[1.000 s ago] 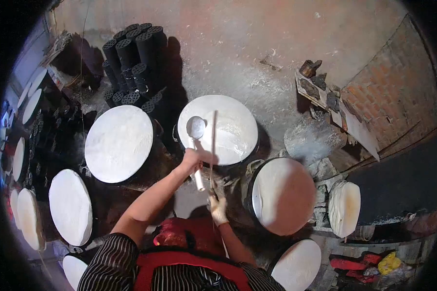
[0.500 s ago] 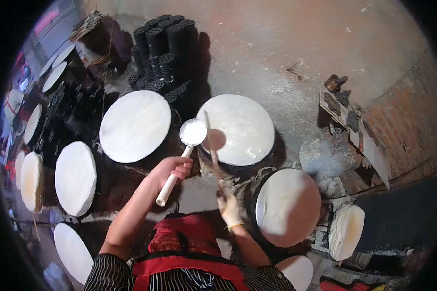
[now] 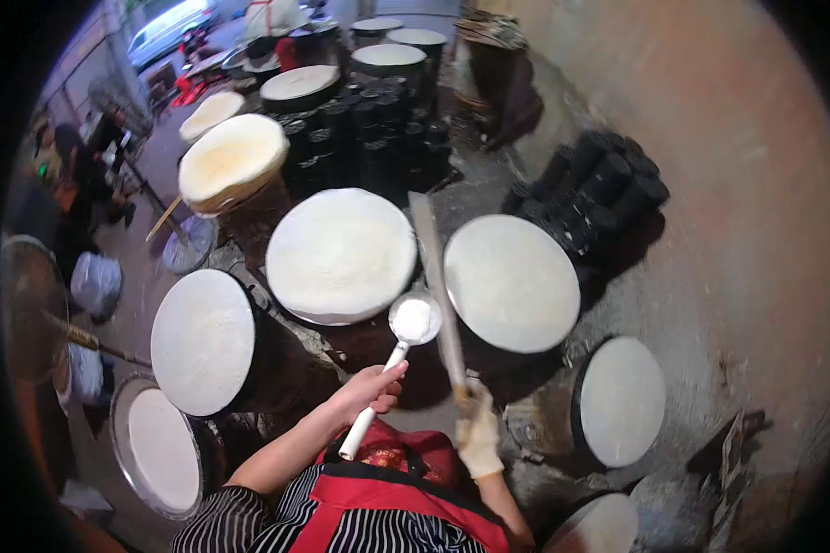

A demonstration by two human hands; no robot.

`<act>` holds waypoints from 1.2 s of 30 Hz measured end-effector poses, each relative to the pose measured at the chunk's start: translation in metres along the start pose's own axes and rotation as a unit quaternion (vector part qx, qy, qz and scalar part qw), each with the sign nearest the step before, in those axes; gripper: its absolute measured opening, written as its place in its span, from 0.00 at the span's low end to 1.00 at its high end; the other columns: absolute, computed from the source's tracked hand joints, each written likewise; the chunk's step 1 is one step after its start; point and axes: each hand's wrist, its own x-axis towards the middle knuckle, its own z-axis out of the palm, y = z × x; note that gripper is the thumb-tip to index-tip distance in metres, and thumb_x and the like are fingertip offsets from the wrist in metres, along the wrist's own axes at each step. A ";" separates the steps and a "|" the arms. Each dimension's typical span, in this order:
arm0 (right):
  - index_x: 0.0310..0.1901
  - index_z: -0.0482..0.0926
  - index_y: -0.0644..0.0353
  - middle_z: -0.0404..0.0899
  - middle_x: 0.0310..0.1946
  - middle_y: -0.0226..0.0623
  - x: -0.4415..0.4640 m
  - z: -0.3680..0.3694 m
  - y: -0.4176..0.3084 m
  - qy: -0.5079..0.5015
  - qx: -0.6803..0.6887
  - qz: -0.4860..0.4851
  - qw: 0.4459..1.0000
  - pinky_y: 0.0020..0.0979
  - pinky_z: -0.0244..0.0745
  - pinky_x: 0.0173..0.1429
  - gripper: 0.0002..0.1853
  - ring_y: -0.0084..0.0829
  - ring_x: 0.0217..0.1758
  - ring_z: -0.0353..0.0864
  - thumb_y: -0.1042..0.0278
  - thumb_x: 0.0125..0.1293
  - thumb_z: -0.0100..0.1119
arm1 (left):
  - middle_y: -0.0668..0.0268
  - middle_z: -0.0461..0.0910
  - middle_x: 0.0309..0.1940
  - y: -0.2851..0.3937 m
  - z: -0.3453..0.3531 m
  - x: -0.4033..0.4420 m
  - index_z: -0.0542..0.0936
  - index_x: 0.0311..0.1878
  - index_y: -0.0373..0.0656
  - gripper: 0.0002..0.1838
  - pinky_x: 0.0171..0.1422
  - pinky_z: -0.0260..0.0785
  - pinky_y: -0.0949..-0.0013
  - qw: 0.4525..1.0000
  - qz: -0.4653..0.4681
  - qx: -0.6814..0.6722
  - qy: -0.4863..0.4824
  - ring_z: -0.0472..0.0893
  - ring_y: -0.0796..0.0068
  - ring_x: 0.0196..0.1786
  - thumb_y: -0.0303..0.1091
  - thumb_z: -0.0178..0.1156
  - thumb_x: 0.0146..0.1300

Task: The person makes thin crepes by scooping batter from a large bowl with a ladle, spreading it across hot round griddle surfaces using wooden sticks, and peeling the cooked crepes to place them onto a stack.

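Observation:
My left hand is closed around the pale handle of a ladle. White liquid sits in the ladle's bowl, which points forward between two round white-covered tops. In a light glove, my right hand grips a long flat spatula, somewhat blurred, with its blade reaching up and forward. Just left of that blade lies a round white sheet on its stand; to the right is another round white top. Neither tool clearly touches them.
More round white tops stand about, at near left and right. Stacked black honeycomb briquettes stand by the wall. A thick pile of pale sheets with a stick beneath lies at left. Another person is at the back.
My view has swung left, bringing the back rows and the person's surroundings into sight. Both hands keep hold of the ladle and spatula, now among different round tops.

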 end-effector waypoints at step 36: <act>0.49 0.83 0.64 0.84 0.46 0.52 0.637 0.368 -0.116 -0.418 -0.252 -0.239 0.839 0.38 0.75 0.58 0.26 0.44 0.52 0.83 0.51 0.56 0.66 | 0.69 0.70 0.27 0.089 -0.116 -0.147 0.73 0.51 0.33 0.12 0.12 0.51 0.84 0.662 0.430 -0.503 0.352 0.60 0.88 0.16 0.32 0.53 0.72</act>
